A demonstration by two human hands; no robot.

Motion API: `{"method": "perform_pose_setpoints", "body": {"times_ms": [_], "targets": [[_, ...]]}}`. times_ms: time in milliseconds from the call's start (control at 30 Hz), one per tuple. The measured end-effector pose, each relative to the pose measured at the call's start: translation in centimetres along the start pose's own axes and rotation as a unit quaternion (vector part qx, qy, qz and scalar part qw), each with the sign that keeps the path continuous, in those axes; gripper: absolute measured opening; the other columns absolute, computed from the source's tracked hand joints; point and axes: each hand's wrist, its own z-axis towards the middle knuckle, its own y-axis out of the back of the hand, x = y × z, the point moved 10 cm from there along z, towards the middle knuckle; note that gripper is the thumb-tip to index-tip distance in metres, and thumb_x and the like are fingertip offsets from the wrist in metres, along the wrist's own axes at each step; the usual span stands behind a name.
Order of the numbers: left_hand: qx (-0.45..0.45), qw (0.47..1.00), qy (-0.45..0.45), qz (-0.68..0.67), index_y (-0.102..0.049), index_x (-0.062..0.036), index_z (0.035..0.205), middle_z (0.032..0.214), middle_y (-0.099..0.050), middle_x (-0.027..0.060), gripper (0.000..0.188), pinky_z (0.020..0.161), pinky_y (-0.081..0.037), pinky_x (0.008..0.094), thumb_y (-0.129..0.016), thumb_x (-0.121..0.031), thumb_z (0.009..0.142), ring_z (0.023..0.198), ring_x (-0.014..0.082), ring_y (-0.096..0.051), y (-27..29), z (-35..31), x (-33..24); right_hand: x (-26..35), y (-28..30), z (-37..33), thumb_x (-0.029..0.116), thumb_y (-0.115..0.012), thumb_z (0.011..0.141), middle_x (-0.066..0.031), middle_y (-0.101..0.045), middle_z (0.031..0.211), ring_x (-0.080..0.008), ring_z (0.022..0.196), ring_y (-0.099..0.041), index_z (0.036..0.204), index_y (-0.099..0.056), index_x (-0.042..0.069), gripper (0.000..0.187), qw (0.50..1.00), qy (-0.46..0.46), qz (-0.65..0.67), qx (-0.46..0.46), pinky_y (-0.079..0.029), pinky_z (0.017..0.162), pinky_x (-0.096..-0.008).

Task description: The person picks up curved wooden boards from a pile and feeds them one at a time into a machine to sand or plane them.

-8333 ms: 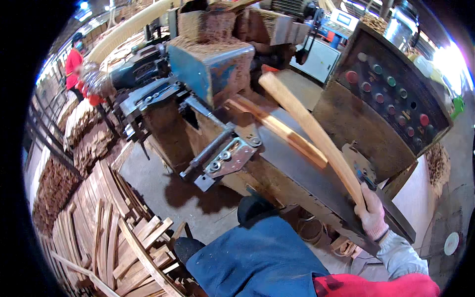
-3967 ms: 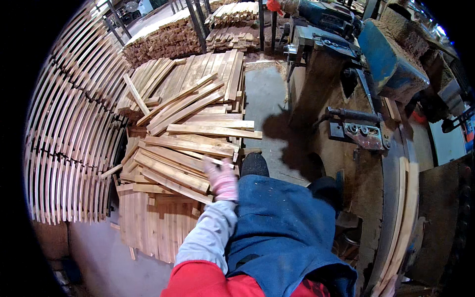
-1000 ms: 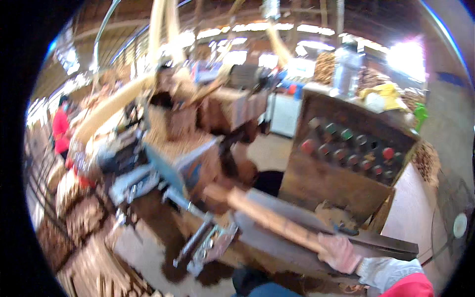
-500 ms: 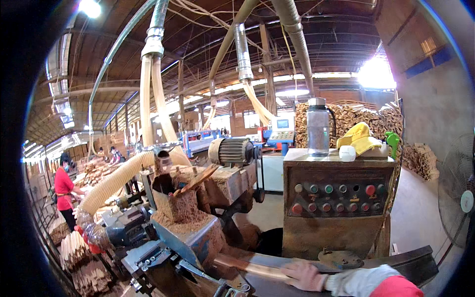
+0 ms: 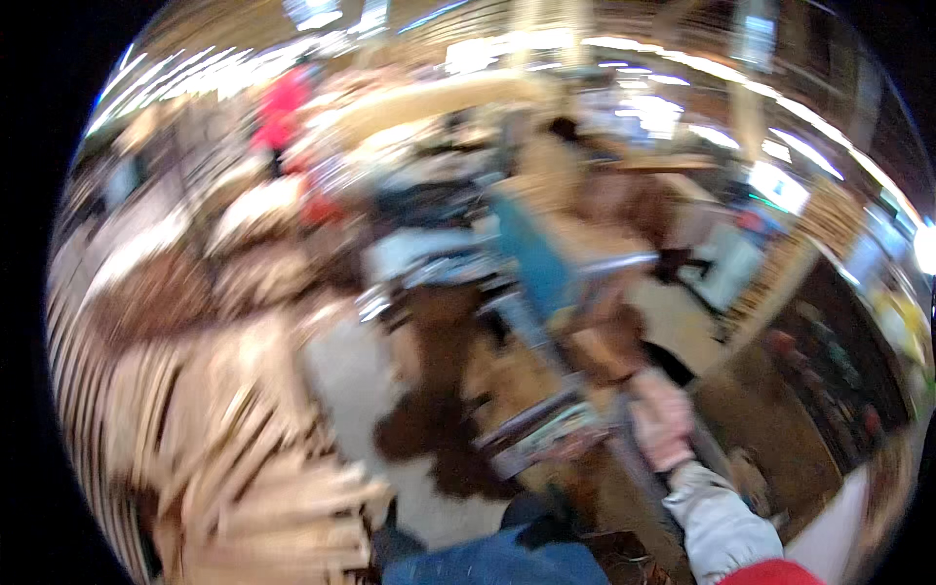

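Note:
My right hand [image 5: 663,421] reaches in from the lower right in a pale sleeve with red higher up the arm. It lies at the machine's feed rail [image 5: 717,444], close below the blue, sawdust-covered housing [image 5: 536,249]. Motion smears its fingers, so their grip and any wood under them cannot be made out. My left hand is out of view.
A large heap of wooden strips [image 5: 263,487] fills the lower left. The control cabinet [image 5: 829,361] stands right of my arm. A pale hose [image 5: 429,102] runs behind the machine. Farther back at left is a person in red [image 5: 280,112].
The view has swung left and down, bringing the wood heap and my blue-clothed legs into sight. My right hand, which lay on a wooden strip, now appears nearer the blue housing.

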Motion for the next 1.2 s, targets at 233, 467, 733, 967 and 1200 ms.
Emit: {"method": "perform_pose_setpoints", "body": {"times_ms": [233, 467, 733, 967, 1200], "targets": [[-0.281, 0.945, -0.164, -0.026, -0.057, 0.0086, 0.13, 0.128, -0.063, 0.0198, 0.065, 0.103, -0.044, 0.0406, -0.081, -0.025, 0.08, 0.116, 0.0285, -0.059, 17.1, -3.1, -0.8, 1.3, -0.6, -0.5, -0.002, -0.06, 0.092, -0.0173, -0.059, 0.139, -0.0341, 0.129, -0.054, 0.136, -0.06, 0.004, 0.045, 0.985, -0.07, 0.086, 0.133, -0.043, 0.108, -0.0436], [-0.336, 0.932, -0.138, 0.021, -0.044, 0.0117, 0.14, 0.149, -0.046, 0.0243, 0.089, 0.112, -0.037, 0.0395, -0.086, -0.026, 0.071, 0.137, 0.0325, -0.045, 16.0, -4.8, -1.6, 7.7, 0.8, -1.9, 0.0, -0.063, 0.091, -0.0141, -0.061, 0.135, -0.0322, 0.126, -0.056, 0.134, -0.061, 0.004, 0.042, 0.96, -0.093, 0.234, 0.122, -0.042, 0.108, -0.0419], [-0.103, 0.971, -0.172, -0.133, -0.062, -0.0017, 0.127, 0.129, -0.062, 0.0109, 0.051, 0.11, -0.04, 0.0442, -0.077, -0.026, 0.084, 0.119, 0.0296, -0.057, 8.3, -13.1, -0.1, 31.9, 4.8, -8.4, 0.018, -0.072, 0.083, -0.0157, -0.064, 0.128, -0.0326, 0.116, -0.061, 0.128, -0.064, 0.005, 0.047, 0.829, 0.199, 0.362, 0.376, -0.047, 0.102, -0.0426], [-0.001, 0.98, -0.16, -0.119, -0.062, -0.0013, 0.117, 0.109, -0.067, 0.0127, 0.049, 0.091, -0.054, 0.0403, -0.077, -0.037, 0.087, 0.098, 0.0236, -0.066, 4.0, -20.8, 6.5, 40.9, -3.7, -16.2, 0.041, -0.053, 0.097, -0.0231, -0.054, 0.142, -0.0374, 0.13, -0.053, 0.14, -0.051, 0.003, 0.057, 0.668, -0.054, 0.454, 0.587, -0.042, 0.107, -0.0384], [0.17, 0.977, -0.127, 0.034, -0.054, -0.0049, 0.134, 0.121, -0.066, 0.0066, 0.062, 0.099, -0.051, 0.0401, -0.08, -0.031, 0.085, 0.109, 0.0224, -0.065, 0.0, -26.2, 8.9, 45.5, -2.0, -26.1, 0.048, -0.063, 0.09, -0.0201, -0.066, 0.122, -0.03, 0.11, -0.064, 0.149, -0.042, 0.006, 0.076, 0.403, -0.076, 0.453, 0.792, -0.049, 0.099, -0.035]]}}
